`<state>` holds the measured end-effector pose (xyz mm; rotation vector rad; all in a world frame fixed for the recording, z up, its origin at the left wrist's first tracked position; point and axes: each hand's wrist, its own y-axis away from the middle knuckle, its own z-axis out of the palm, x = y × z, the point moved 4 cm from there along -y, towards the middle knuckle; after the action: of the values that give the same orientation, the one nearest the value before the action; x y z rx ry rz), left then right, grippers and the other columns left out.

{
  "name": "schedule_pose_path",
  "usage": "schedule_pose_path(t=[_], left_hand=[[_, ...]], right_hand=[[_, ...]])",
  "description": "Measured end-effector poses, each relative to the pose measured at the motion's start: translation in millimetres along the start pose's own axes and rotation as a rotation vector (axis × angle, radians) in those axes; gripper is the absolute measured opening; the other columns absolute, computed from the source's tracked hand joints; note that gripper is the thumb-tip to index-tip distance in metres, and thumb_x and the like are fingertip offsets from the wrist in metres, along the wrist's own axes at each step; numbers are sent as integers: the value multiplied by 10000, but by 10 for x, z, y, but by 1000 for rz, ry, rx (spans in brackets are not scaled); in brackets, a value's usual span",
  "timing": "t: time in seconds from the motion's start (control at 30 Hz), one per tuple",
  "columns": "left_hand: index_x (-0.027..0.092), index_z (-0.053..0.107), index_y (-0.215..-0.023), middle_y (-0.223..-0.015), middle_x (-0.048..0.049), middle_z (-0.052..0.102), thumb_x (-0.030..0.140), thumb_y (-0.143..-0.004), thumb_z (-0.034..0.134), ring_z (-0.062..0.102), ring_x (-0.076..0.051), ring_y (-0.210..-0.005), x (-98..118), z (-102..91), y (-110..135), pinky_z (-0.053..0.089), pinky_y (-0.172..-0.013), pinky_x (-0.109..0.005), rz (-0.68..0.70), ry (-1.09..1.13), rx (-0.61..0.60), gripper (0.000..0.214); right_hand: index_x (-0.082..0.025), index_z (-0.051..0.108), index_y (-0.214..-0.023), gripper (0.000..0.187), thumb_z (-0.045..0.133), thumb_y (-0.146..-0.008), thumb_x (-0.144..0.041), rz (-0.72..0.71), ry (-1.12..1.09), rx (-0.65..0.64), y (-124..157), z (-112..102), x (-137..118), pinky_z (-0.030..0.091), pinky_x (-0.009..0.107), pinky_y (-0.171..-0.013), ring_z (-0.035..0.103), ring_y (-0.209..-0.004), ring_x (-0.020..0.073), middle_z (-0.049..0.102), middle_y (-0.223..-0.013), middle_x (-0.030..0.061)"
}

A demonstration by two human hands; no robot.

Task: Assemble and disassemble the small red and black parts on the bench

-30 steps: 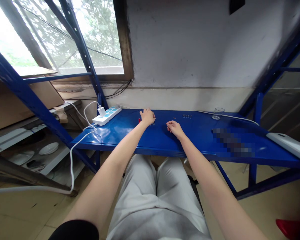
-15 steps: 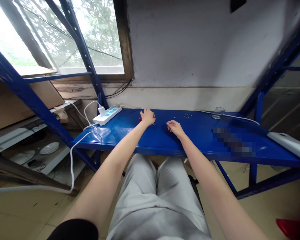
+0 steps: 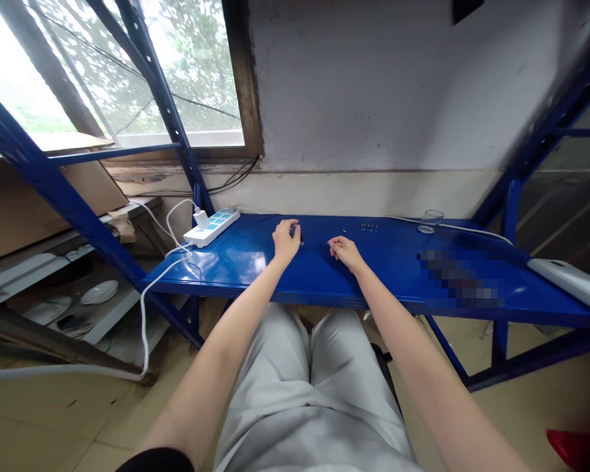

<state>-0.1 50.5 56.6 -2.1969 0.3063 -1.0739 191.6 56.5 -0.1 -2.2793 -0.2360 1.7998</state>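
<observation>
Head view, the only one here: both hands are over the blue metal surface (image 3: 396, 265). The left hand (image 3: 287, 241) has its fingers curved with the thumb apart from them; can't tell if anything's pinched in there, since the hand itself blocks the view. A tiny dark item (image 3: 302, 242) sits right by its thumb side, too small to name. The right hand (image 3: 343, 250) is loosely curled, thumb near the fingertips, and I honestly can't tell whether it has something in it either.

Past the right hand there's a set of small metallic pieces (image 3: 369, 227) lined up in short rows, with one small loose bit (image 3: 344, 231) to their left. My guess is the rows are just so little stuff doesn't roll off or get mixed up.

Other stuff around: a clear glass (image 3: 429, 222) near the wall, a pixelated dark object (image 3: 461, 278) further right (no clue what), and a white object (image 3: 570, 285) at the right end. Over on the left is a white power strip (image 3: 211, 227) with a plug (image 3: 200, 217) in it, its white cable (image 3: 143, 321) draping over the front edge. All that is well apart from the hands, so the main obstruction is the left hand covering its own grip.
</observation>
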Motion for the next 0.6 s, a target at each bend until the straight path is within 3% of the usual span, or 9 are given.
schedule_pose_path(t=[0.1, 0.23, 0.43, 0.6], left_hand=[[163, 601, -893, -877, -61, 629, 281, -842, 426, 572, -138, -779, -166, -33, 188, 420, -764, -263, -72, 189, 61, 218], [172, 614, -716, -653, -18, 617, 377, -831, 412, 543, -113, -573, -350, 48, 305, 407, -592, -228, -212, 234, -84, 310], [180, 626, -660, -583, -10, 622, 381, -794, 453, 538, -113, -518, -407, 127, 328, 388, -543, -223, -250, 187, -241, 297], [176, 628, -667, -589, -17, 629, 393, -797, 442, 540, -113, -507, -428, 130, 327, 394, -536, -226, -254, 191, -231, 314]], right_hand=[[-166, 547, -763, 124, 533, -741, -287, 6, 18, -2, 0, -2, 4, 341, 204, -445, 408, -400, 64, 533, -510, -34], [-168, 550, -752, 127, 530, -744, -293, 5, 13, 5, 6, -2, -9, 341, 208, -441, 406, -398, 66, 528, -504, -32], [-168, 552, -756, 141, 542, -738, -307, 2, -5, 4, -6, -8, 24, 339, 207, -436, 408, -400, 66, 534, -513, -28], [-167, 552, -755, 158, 548, -736, -324, -1, 6, 8, -6, -9, 25, 345, 208, -437, 406, -400, 66, 531, -506, -30]])
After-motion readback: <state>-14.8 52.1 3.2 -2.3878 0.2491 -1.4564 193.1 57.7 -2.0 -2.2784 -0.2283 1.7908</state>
